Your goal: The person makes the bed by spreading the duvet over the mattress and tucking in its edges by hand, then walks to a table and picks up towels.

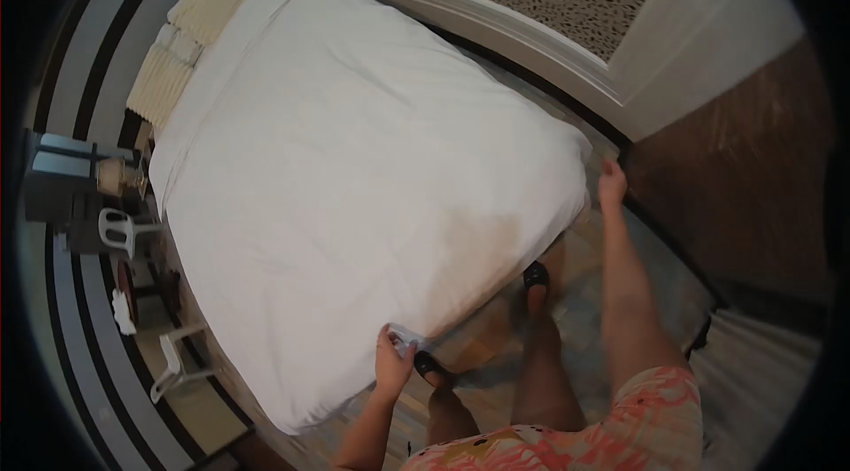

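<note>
A white bed cover [354,143] is spread over a wide bed, fairly smooth with faint creases. My left hand [392,363] is at the foot edge, with its fingers closed on a fold of the cover. Past the bed's right foot corner, my right hand [612,184] is held beside the hanging cover with a small gap visible between them. Its fingers are small and blurred, so I cannot tell how far they are bent. A brownish shadow falls on the cover between my hands.
Cream pillows [212,2] lie at the head end. A white-framed ledge [567,55] and a brown panel [744,152] border the right side. White chairs [173,360] and a lamp [112,177] stand along the left. My feet are on the patterned floor [482,347].
</note>
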`<state>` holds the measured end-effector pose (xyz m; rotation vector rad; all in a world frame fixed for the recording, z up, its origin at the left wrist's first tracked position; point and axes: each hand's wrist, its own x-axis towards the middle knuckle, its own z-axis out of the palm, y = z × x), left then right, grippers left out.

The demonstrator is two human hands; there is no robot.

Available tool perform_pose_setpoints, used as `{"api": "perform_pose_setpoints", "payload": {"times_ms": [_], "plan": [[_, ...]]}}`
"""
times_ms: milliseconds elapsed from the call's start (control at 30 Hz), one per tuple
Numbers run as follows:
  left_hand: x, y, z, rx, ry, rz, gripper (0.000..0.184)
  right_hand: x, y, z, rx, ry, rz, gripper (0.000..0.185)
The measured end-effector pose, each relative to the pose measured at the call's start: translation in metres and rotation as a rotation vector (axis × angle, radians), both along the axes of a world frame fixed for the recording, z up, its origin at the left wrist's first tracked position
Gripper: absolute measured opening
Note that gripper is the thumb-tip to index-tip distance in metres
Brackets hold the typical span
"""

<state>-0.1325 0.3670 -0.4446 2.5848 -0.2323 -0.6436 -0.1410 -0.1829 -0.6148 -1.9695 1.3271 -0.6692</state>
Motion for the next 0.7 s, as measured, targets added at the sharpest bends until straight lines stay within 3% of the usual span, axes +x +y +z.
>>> {"api": "perform_pose_setpoints", "payload": {"times_ms": [33, 67, 100, 167, 200, 267, 333, 400, 433, 467, 567, 667, 700], "plan": [[0.003, -0.020, -0.001, 0.026, 0.024, 0.081, 0.069, 0.028, -0.026, -0.008, 0.015, -0.011, 0.032, 0.026], [0.001, -0.034, -0.013, 0.196, -0.073, -0.030, 0.078, 0.053, -0.047, -0.016, 0.027, -0.026, 0.061, 0.031], [0.004, -0.052, -0.019, 0.207, -0.060, -0.010, 0.078, 0.077, -0.060, -0.021, 0.038, -0.015, 0.082, 0.031], [0.011, -0.084, -0.024, 0.502, -0.100, 0.018, 0.081, 0.115, -0.066, -0.027, 0.391, -0.052, 0.138, 0.049], [0.014, -0.089, -0.024, 0.514, -0.001, 0.066, 0.082, 0.120, -0.059, -0.024, 0.405, -0.031, 0.166, 0.049], [0.017, -0.096, -0.018, 0.522, 0.026, 0.097, 0.082, 0.120, -0.045, -0.008, 0.582, 0.393, 0.260, 0.057], [0.016, -0.092, -0.013, 0.524, 0.064, 0.077, 0.085, 0.102, -0.041, -0.012, 0.302, 0.336, 0.456, 0.054], [0.017, -0.092, -0.016, 0.533, 0.076, 0.088, 0.086, 0.081, -0.046, 0.015, -0.109, 0.043, 0.310, 0.053], [0.016, -0.092, -0.015, 0.544, 0.095, 0.079, 0.087, 0.072, -0.069, 0.014, -0.130, 0.161, 0.183, 0.049], [0.012, -0.093, -0.012, 0.550, 0.103, 0.091, 0.087, 0.067, -0.082, 0.030, -0.197, 0.443, 0.260, 0.042], [0.013, -0.102, -0.014, 0.583, 0.120, 0.113, 0.084, 0.083, -0.078, 0.036, -0.386, 0.600, 0.432, 0.046], [-0.007, -0.112, -0.010, 0.602, 0.060, 0.136, 0.079, 0.051, -0.089, -0.007, -0.110, 0.774, 0.217, 0.037], [-0.024, -0.114, -0.006, 0.626, -0.019, -0.041, 0.072, 0.026, -0.090, -0.021, -0.029, 0.869, 0.196, 0.033]]}}
